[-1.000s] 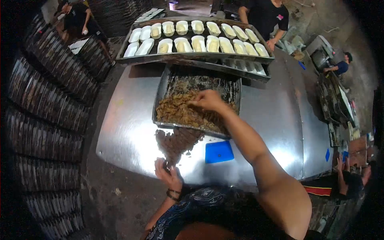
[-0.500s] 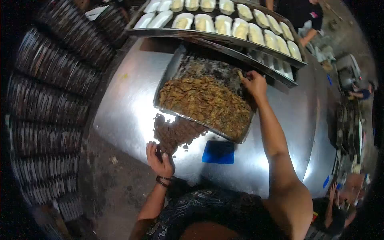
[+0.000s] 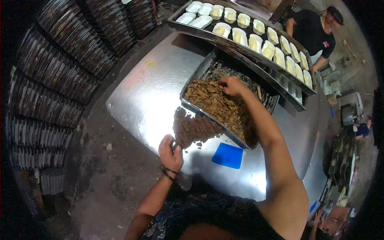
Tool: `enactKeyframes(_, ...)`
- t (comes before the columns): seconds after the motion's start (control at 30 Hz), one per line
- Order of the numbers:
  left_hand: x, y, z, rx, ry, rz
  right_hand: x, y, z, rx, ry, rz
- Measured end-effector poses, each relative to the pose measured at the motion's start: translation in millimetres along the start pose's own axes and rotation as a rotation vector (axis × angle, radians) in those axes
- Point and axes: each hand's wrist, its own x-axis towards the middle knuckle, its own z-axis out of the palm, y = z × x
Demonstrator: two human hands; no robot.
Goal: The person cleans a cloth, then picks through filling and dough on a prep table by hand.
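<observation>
A deep metal tray sits on the steel table, part filled with brown, flaky pieces. My right hand reaches into it, fingers pinched together at the far side of the pieces; what is between the fingertips is hidden. To the right of that hand, a thin tan stick-like piece lies in the tray. My left hand is at the table's near edge, thumb apart from the fingers, beside a flat dark brown crumbly mass. A blue flat scraper-like piece lies on the table in front of the tray.
Behind the tray, a large pan holds rows of white paper cups, most with pale dough or batter. Stacked dark metal pans fill the left side. A person in dark clothes stands at the far right. The steel table shows around the tray.
My right hand has moved left in the tray, from beside the stick-like piece to the brown pieces. My left hand stays by the dark mass. The view has shifted and turned.
</observation>
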Motion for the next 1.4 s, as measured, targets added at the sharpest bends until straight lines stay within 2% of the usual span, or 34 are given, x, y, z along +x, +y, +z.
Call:
enactKeyframes(0.03, 1, 0, -1, 0.000, -0.020, 0.000, 6, 7, 2, -0.083, -0.051, 0.017)
enactKeyframes(0.07, 3, -1, -4, 0.000, -0.046, 0.006, 7, 10, 4, -0.099, 0.012, -0.019)
enactKeyframes(0.17, 5, -4, -8, -0.015, -0.071, 0.034, -16, 5, -25, 0.231, 0.054, 0.180)
enactKeyframes(0.2, 4, -9, -6, -0.012, -0.066, 0.060, -27, 9, -30, 0.304, 0.139, 0.243)
enactKeyframes(0.33, 8, -4, -9, 0.015, -0.129, 0.059, -82, 31, -39, 0.920, 0.349, 0.439)
enactKeyframes(0.47, 10, 9, -7, 0.049, -0.095, 0.114, -126, 56, -55, 0.830, 0.457, 0.607)
enactKeyframes(0.57, 6, 8, 1, 0.031, -0.044, 0.102, -135, 113, -26, 0.245, 0.637, 0.609)
enactKeyframes(0.63, 7, 12, 5, 0.029, -0.040, 0.059, -132, 115, -22, 0.014, 0.562, 0.618)
enactKeyframes(0.67, 9, 15, 7, 0.031, -0.036, 0.046, -126, 122, -14, -0.035, 0.440, 0.693)
enactKeyframes(0.7, 7, 17, 6, 0.035, -0.033, 0.027, -128, 126, -9, -0.045, 0.350, 0.659)
enactKeyframes(0.87, 8, 13, 7, 0.113, -0.058, 0.047, -111, 93, -26, -0.069, 0.518, 0.587)
enactKeyframes(0.93, 7, 12, 6, 0.126, -0.064, 0.039, -87, 86, -12, 0.131, 0.495, 0.262)
enactKeyframes(0.97, 7, 12, 5, 0.129, -0.070, 0.037, -74, 64, -15, 0.205, 0.413, 0.108)
enactKeyframes(1.0, 6, 12, 5, 0.130, -0.071, 0.042, -59, 46, -14, 0.310, 0.237, 0.097)
enactKeyframes(1.03, 6, 12, 5, 0.129, -0.071, 0.049, -43, 36, -13, 0.209, 0.092, 0.046)
enactKeyframes(1.07, 6, 12, 4, 0.127, -0.070, 0.054, -33, 24, -8, 0.037, 0.045, 0.100)
enactKeyframes(1.17, 9, 14, 0, 0.095, -0.075, 0.030, -9, 16, -12, -0.144, -0.224, 0.196)
enactKeyframes(1.3, 9, 0, -4, 0.104, -0.126, 0.092, -12, 62, 12, -0.203, -0.096, 0.189)
enactKeyframes(1.4, 10, -6, -8, 0.031, -0.162, 0.116, -45, 36, -30, 0.127, 0.087, 0.469)
